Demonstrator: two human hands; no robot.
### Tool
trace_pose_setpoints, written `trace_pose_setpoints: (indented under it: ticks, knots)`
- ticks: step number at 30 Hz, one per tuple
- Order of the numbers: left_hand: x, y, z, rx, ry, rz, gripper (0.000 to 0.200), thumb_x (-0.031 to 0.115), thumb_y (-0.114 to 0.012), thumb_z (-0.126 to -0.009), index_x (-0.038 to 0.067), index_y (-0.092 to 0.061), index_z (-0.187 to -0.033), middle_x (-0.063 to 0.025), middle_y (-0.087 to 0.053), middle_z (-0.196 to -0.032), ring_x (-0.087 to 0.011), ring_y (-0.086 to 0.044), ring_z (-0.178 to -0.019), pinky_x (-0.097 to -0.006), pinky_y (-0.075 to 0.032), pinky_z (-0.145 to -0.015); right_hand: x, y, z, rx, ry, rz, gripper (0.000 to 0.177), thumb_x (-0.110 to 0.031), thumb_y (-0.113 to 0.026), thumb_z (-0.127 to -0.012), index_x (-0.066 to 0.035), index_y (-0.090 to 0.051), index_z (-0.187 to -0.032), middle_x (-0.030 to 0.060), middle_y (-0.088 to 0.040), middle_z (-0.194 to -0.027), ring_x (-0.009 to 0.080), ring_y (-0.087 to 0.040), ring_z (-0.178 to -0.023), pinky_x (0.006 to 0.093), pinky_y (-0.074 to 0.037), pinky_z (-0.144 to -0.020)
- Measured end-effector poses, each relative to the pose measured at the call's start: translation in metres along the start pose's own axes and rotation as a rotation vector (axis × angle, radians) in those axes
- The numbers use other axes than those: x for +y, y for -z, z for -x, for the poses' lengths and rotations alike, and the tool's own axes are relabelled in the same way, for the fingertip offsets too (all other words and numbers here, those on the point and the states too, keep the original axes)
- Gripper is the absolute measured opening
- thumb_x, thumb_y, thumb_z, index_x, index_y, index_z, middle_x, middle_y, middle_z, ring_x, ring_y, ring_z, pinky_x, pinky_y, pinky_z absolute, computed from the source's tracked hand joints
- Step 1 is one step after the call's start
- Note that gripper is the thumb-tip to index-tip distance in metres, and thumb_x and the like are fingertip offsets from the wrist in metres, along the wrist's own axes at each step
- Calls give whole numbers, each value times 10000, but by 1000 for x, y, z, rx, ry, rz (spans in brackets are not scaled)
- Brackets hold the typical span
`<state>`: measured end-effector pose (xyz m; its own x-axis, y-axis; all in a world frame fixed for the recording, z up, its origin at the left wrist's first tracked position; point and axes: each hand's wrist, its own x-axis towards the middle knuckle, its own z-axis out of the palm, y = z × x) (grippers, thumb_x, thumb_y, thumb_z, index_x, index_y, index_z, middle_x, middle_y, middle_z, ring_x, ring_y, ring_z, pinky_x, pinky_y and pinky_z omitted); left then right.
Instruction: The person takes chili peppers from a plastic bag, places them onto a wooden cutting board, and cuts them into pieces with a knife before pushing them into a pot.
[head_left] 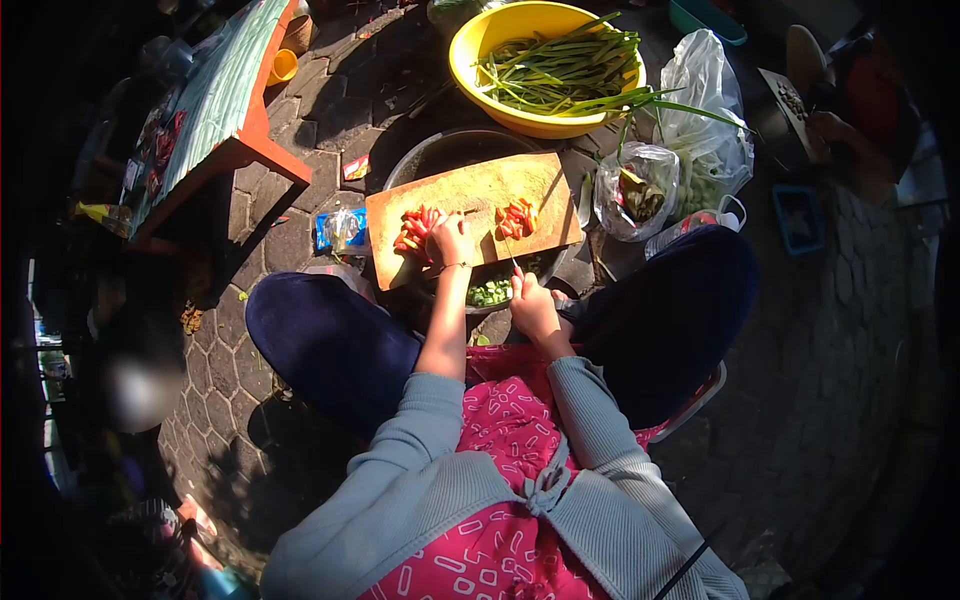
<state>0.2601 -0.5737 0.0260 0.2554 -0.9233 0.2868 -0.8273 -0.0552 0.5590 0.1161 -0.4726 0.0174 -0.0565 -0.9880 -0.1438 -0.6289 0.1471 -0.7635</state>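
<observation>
Clock is centred on the cutting board (490, 180), which sits across the basin (440, 152) rim. Red peppers (look like it) in two piles: left pile (412, 230) at 9, right pile (517, 218) at 3. Right hand (535, 309), about 5: grip closed round the red handle of the knife (518, 272). Left hand (452, 243), about 8: fingers bent over the left pile; can't tell if that grip is pinching anything. Risks, my read: board bridges a round rim, so a hard push on one end could tip or slide it, dumping peppers onto the chopped greens (490, 293) showing at 6. Fingers are near the knife; a slip on wet board could nick them. Right pile lies close to the near edge, so a stray sweep could drop bits. Labels: blue packet (340, 230) at 9 and red packet (356, 168) at 10 carry print, too small to read. No brand legible.
</observation>
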Motion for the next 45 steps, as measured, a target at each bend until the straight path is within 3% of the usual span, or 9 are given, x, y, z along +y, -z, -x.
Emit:
trace_pose_setpoints:
  ticks: [1,5,10,25,33,35,37,40,45]
  knots:
    - [6,2,0,22,26,43,84,90,-563,-686,32,-579,-628,-172,-561,-666,-319,-538,-690,-386,-416,-641,-1,2,0,-5,21,3,250,-244,-404,-875,0,-440,-830,285,-542,-674,447,-536,-681,496,-403,-619]
    - [16,8,2,-123,179,-34,68,114,-573,-669,63,-584,-624,-148,-582,-678,-314,-558,-695,-397,-427,-608,-1,-3,1,-6,33,-30,234,-218,-412,-873,5,-424,-803,280,-539,-665,435,-539,-673,490,-403,-603]
    - [25,-9,25,-60,-78,176,54,99,-575,-642,53,-593,-663,-143,-581,-682,-304,-566,-693,-377,-449,-611,0,-3,-7,81,97,-32,226,-200,-421,-869,17,-420,-803,265,-534,-625,435,-533,-620,491,-401,-562]
    - [17,-22,35,-139,50,231,32,92,-595,-675,78,-620,-690,-89,-609,-733,-266,-570,-728,-339,-439,-656,-5,-4,-12,-36,39,-11,268,-231,-392,-875,28,-426,-819,293,-545,-717,445,-536,-708,495,-416,-637]
    - [18,-20,34,-145,41,212,41,78,-624,-668,68,-628,-708,-97,-619,-714,-250,-595,-660,-317,-461,-605,-2,-14,-22,50,101,13,235,-189,-419,-867,18,-445,-759,253,-524,-626,423,-523,-604,464,-406,-527]
    - [17,-22,35,-102,33,230,41,92,-618,-675,75,-628,-711,-99,-619,-724,-269,-591,-684,-329,-456,-614,-5,-11,-16,-77,5,34,302,-249,-392,-875,43,-457,-834,289,-554,-730,432,-547,-736,473,-434,-658]
    - [23,-19,37,-88,71,156,39,98,-615,-680,78,-627,-711,-102,-618,-725,-270,-590,-682,-335,-453,-620,-6,-7,0,-105,-40,4,326,-270,-378,-877,46,-461,-878,306,-551,-781,432,-549,-778,468,-439,-679]
    - [16,-28,38,-102,77,175,40,107,-619,-686,82,-629,-715,-94,-620,-706,-261,-593,-674,-329,-452,-615,0,-2,15,-12,2,52,306,-257,-386,-880,31,-480,-835,273,-553,-714,421,-549,-716,459,-422,-626]
    - [17,-18,39,-140,129,240,64,167,-605,-703,105,-613,-686,-83,-608,-713,-277,-577,-702,-352,-439,-599,-20,24,25,-101,-111,137,316,-262,-383,-881,35,-491,-871,266,-562,-702,413,-561,-708,466,-419,-653]
